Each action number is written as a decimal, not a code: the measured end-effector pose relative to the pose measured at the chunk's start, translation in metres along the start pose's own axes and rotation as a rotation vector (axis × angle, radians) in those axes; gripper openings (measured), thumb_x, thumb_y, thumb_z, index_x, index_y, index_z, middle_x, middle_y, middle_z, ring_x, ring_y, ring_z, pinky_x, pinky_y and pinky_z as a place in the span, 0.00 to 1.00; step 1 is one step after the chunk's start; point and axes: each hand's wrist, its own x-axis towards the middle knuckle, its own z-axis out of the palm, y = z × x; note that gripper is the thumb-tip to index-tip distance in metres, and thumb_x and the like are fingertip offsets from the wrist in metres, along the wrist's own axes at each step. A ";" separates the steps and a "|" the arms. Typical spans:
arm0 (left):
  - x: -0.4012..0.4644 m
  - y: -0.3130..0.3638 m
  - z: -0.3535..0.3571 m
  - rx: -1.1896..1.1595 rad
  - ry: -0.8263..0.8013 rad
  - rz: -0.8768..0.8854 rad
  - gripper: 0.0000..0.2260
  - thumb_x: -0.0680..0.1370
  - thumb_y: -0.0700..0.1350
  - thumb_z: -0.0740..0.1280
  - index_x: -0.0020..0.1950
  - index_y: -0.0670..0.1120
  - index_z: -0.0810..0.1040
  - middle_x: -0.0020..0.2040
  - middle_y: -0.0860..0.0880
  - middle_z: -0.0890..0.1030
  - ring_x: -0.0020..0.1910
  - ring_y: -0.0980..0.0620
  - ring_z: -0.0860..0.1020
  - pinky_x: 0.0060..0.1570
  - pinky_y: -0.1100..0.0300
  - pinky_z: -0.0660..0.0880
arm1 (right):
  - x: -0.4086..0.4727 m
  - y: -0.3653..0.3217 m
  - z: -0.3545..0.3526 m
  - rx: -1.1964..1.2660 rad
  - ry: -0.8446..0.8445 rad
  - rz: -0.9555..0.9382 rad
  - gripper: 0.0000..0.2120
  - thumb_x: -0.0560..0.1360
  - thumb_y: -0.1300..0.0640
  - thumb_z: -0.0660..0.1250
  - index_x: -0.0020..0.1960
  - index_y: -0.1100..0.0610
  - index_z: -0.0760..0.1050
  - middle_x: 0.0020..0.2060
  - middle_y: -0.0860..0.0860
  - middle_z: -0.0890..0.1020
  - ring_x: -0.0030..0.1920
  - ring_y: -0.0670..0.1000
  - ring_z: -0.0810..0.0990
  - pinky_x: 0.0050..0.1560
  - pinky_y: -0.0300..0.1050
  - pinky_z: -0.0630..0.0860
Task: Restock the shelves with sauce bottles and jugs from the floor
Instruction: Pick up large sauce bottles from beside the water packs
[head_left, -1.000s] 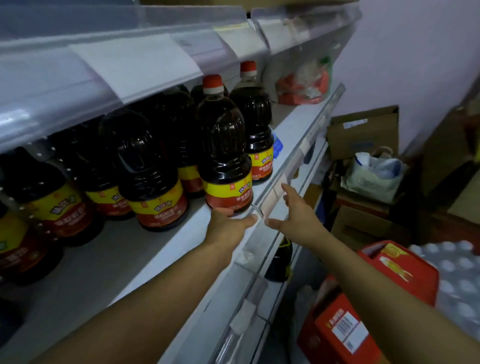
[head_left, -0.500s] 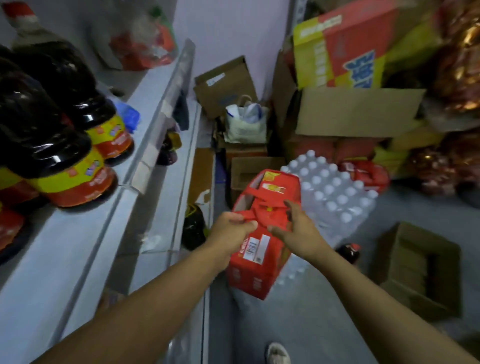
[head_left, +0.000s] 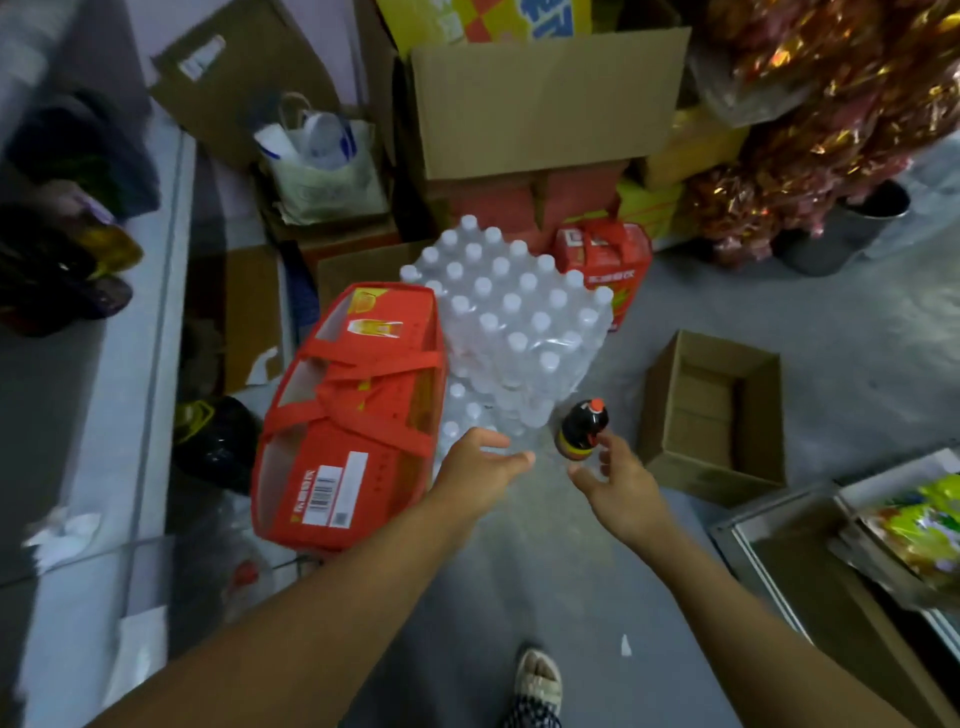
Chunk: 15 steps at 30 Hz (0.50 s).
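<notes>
Far left of both hands, dark bottles (head_left: 57, 280) on the shelf (head_left: 104, 395) are blurred beyond reading. Just left of the left hand (head_left: 480, 467) stands a red carton (head_left: 353, 415); that hand's fingers are spread, holding nothing, above a shrink-wrapped pack of water bottles (head_left: 514, 322). Right of it, the right hand (head_left: 618, 475) hangs with relaxed fingers, overlapping the base of a sauce bottle (head_left: 582, 428) on the floor; contact is unclear. Further right sits an open cardboard box (head_left: 717, 410).

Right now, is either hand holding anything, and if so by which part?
Nothing is held. The left hand and right hand are both open above the floor, the right one close to the dark sauce bottle, with no grip on it yet.
</notes>
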 end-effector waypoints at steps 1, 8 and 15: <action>0.011 -0.001 0.012 0.006 -0.004 -0.007 0.16 0.73 0.48 0.71 0.58 0.47 0.74 0.53 0.47 0.79 0.51 0.50 0.79 0.34 0.63 0.69 | 0.009 0.010 -0.005 0.006 -0.002 0.013 0.26 0.77 0.52 0.65 0.71 0.58 0.62 0.68 0.56 0.70 0.67 0.56 0.69 0.65 0.49 0.66; 0.098 -0.022 0.091 0.050 -0.095 -0.035 0.15 0.74 0.46 0.71 0.59 0.45 0.74 0.52 0.45 0.80 0.51 0.49 0.78 0.46 0.62 0.71 | 0.091 0.086 -0.011 0.021 0.027 0.084 0.26 0.76 0.54 0.66 0.70 0.60 0.63 0.65 0.58 0.73 0.65 0.56 0.72 0.63 0.48 0.67; 0.213 -0.091 0.150 0.120 -0.154 -0.055 0.15 0.74 0.46 0.71 0.58 0.47 0.74 0.57 0.45 0.78 0.57 0.47 0.77 0.55 0.56 0.73 | 0.183 0.178 0.036 0.057 0.074 0.160 0.25 0.77 0.53 0.65 0.71 0.60 0.63 0.66 0.57 0.72 0.65 0.56 0.72 0.64 0.50 0.68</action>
